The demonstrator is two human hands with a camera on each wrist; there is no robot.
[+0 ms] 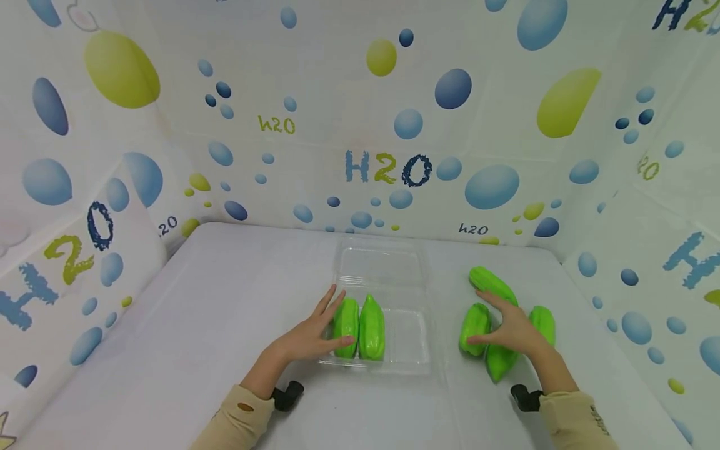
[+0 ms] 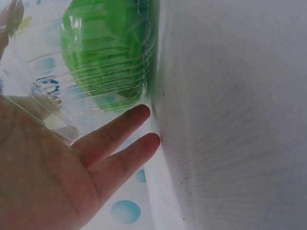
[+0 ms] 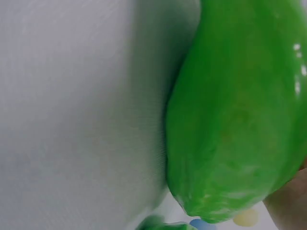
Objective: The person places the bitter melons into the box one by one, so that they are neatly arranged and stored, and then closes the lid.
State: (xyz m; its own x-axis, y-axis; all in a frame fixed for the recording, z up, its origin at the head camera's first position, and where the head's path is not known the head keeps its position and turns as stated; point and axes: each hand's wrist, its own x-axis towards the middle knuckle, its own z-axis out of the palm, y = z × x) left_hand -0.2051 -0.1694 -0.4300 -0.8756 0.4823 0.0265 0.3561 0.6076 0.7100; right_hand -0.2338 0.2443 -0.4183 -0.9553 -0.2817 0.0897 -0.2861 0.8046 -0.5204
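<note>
A clear hinged plastic box [image 1: 406, 337] stands on the table with two long, ridged, bright green fruits in its left part, one on the left [image 1: 349, 319] and one beside it [image 1: 372, 328]. My left hand [image 1: 308, 336] is at the box's left side, fingers spread, thumb across the left fruit; in the left wrist view two fingers lie along the outer wall. To the right, my right hand [image 1: 513, 328] spreads over several similar loose fruits [image 1: 475, 329]. Its thumb overlaps the nearest one, and its fingertip is at the rear one [image 1: 492, 282]. A green fruit [image 3: 235, 120] hides most of that hand in the right wrist view.
The box's transparent lid [image 1: 379, 265] lies folded back behind it. Another green fruit [image 1: 542, 325] is right of my right hand. A white cloth covers the table [image 1: 225, 294], and bubble-printed sheets [image 1: 315, 75] enclose its back and sides.
</note>
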